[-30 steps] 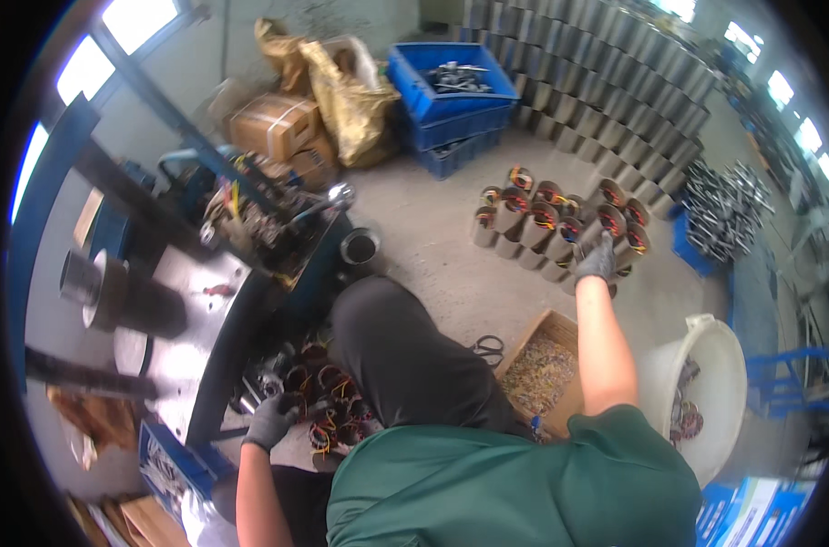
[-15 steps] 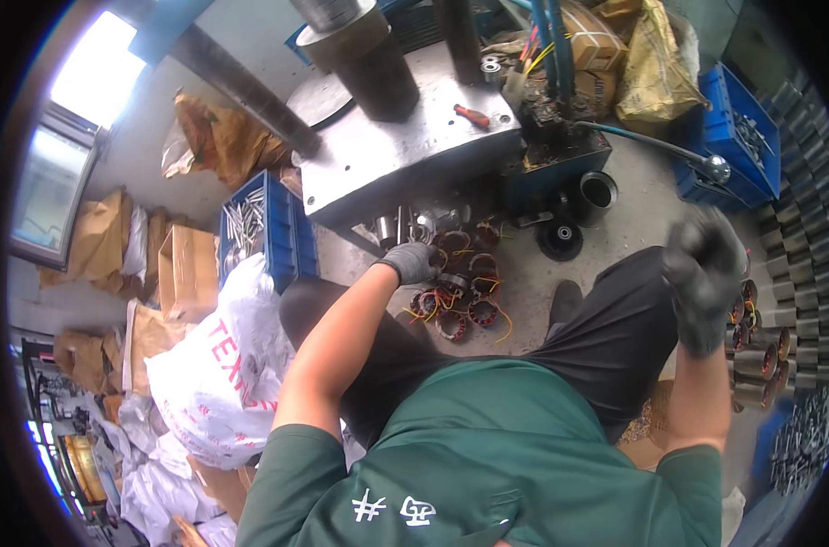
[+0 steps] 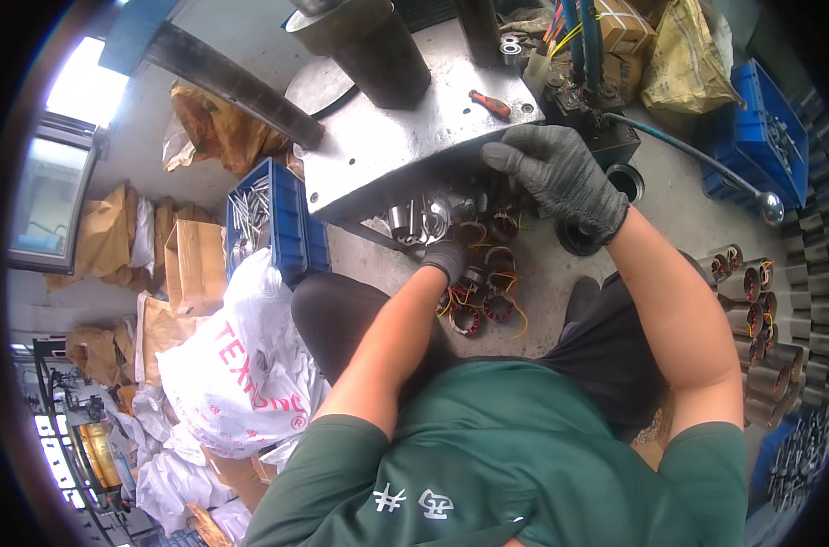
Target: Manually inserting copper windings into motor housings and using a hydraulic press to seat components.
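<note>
My left hand (image 3: 445, 262), in a dark grey glove, reaches low between my knees, right at a pile of wound motor stators (image 3: 498, 306) with red and yellow wires. Its fingers point down and are mostly hidden, so any hold on a stator does not show. Raised in front of the press table (image 3: 387, 137), my gloved right hand (image 3: 565, 178) has its fingers stretched to the left and apart, with nothing seen in them. Shiny metal parts (image 3: 423, 219) lie under the table edge, just beyond my left hand.
A red-handled screwdriver (image 3: 490, 104) lies on the press table. A lever with a ball end (image 3: 770, 208) juts out at the right. Metal cylinders (image 3: 768, 374) stack at the right. A blue crate of rods (image 3: 291, 219) and a white sack (image 3: 236, 374) stand at the left.
My right hand has swung from the far right in to the front of the press table. My left hand stays low by the stators, a little further right in view; the whole view has shifted slightly.
</note>
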{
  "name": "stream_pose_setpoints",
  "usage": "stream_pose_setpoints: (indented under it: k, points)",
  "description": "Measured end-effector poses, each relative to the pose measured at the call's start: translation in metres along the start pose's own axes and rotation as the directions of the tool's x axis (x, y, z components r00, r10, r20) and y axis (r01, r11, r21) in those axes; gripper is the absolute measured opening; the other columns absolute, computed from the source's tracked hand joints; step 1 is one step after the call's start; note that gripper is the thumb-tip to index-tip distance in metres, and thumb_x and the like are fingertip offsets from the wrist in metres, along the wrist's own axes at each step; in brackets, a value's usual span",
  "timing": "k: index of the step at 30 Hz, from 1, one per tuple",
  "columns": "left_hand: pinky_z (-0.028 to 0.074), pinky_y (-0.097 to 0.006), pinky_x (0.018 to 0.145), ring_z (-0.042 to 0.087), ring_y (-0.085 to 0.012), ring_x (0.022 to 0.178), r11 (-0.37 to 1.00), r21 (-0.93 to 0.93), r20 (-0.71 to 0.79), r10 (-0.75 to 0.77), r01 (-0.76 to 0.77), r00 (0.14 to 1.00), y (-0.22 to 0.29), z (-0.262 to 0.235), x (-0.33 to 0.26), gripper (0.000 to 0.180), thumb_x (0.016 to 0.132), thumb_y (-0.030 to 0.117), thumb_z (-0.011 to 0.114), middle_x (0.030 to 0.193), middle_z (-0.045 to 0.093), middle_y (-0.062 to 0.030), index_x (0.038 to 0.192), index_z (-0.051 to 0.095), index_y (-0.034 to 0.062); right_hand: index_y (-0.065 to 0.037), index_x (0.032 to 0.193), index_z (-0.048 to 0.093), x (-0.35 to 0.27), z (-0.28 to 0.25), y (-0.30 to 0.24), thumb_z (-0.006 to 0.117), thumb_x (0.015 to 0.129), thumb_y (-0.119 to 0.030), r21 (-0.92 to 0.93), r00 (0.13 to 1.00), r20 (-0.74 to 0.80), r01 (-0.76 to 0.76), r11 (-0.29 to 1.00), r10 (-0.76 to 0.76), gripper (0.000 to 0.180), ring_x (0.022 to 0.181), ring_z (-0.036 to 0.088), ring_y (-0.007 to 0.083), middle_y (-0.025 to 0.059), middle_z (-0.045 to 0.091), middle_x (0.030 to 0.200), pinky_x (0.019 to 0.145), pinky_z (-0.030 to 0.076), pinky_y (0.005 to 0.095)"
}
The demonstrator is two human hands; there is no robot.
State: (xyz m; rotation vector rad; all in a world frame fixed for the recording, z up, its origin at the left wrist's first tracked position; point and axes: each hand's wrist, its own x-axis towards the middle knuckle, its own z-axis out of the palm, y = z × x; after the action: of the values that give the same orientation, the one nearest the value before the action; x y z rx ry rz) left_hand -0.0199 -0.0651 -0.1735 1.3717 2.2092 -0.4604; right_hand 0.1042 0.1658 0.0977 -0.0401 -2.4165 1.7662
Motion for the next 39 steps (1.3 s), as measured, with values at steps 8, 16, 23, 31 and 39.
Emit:
stream_pose_setpoints:
  k: [8,16,23,31,39]
  points:
    - [0.054,-0.049,0.099,0.065,-0.0366,0.123,1.0,0.02,-0.103,0.005,-0.003,0.995,0.037,0.033,0.011,0.062,0.084,0.032,0.074,0.138,0.063,-0.0246,0.14,0.061,0.007,-0.003,0.115,0.074,0.018,0.001,0.021,0.061,0.105,-0.036,-0.208,0.999,0.052,0.01,0.978,0.001,0.037,0.08,0.073,0.0301,0.0186,0.074,0.086,0.078,0.057,0.0387]
    - [0.054,-0.049,0.098,0.066,-0.0369,0.121,0.997,-0.069,-0.232,-0.055,0.039,0.971,0.048,-0.007,0.003,0.064,0.081,0.029,0.077,0.134,0.064,-0.0235,0.139,0.059,0.0067,-0.004,0.138,0.062,0.014,-0.014,0.04,0.062,0.099,-0.049,-0.64,0.973,0.198,0.038,0.767,0.117,0.06,0.103,0.07,0.042,0.0265,0.073,0.108,0.096,0.054,0.0456]
    - [0.058,-0.045,0.089,0.07,-0.0388,0.106,0.691,-0.664,-0.578,-0.233,-0.285,0.782,0.046,-0.134,-0.052,0.051,0.078,0.021,0.083,0.119,0.069,-0.0203,0.123,0.066,0.0052,-0.009,0.155,0.047,0.015,-0.014,0.054,0.06,0.093,-0.069,-0.596,0.921,0.279,-0.057,0.801,0.273,0.088,0.113,0.069,0.0419,0.0286,0.066,0.129,0.097,0.056,0.048]
    - [0.058,-0.033,0.091,0.066,-0.0184,0.116,0.738,-0.407,-0.868,-0.129,-0.538,0.479,0.031,-0.246,-0.124,0.061,0.082,-0.01,0.071,0.129,0.064,-0.0094,0.138,0.057,0.0078,-0.01,0.142,0.061,0.004,-0.008,0.03,0.067,0.095,-0.058,0.468,0.915,0.296,-0.388,0.794,0.273,0.067,0.081,0.067,0.0143,0.0033,0.069,0.103,0.066,0.054,0.0291]
    - [0.054,-0.04,0.104,0.065,-0.0328,0.122,0.757,-0.234,-0.967,-0.12,-0.609,0.223,0.02,-0.253,-0.133,0.062,0.083,-0.001,0.076,0.134,0.063,-0.0148,0.141,0.056,0.0084,-0.008,0.136,0.064,0.018,0.002,0.018,0.071,0.095,-0.031,0.679,0.901,0.266,-0.428,0.597,0.343,0.047,0.1,0.068,0.0169,0.0066,0.07,0.114,0.083,0.058,0.0333]
